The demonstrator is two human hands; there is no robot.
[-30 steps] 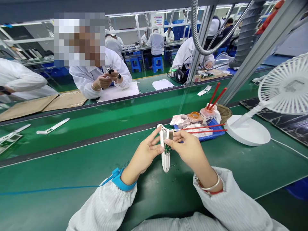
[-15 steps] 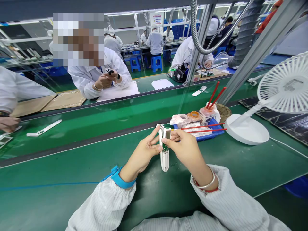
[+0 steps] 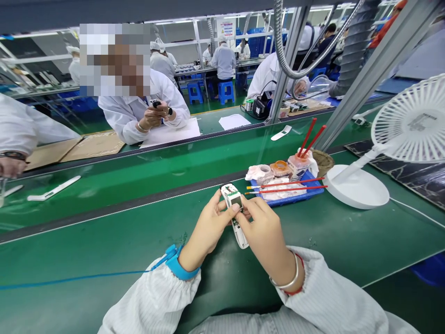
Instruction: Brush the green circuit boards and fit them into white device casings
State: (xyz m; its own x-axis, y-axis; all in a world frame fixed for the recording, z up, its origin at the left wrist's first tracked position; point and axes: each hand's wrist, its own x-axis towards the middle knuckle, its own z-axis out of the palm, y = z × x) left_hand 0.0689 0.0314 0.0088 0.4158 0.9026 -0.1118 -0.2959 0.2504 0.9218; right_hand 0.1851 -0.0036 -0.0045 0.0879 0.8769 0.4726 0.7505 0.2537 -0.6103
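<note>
The left hand and right hand pinch a white plastic casing between fingers and thumbs, just near of the blue tray. They seem to be working on its small inset part, so the next move likely calls for careful fingertip control.

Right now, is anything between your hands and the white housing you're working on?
Nothing stands between them: your left hand and right hand are both already on the white plastic housing. The blue tray sits beyond your right hand, apart from the housing.
</note>
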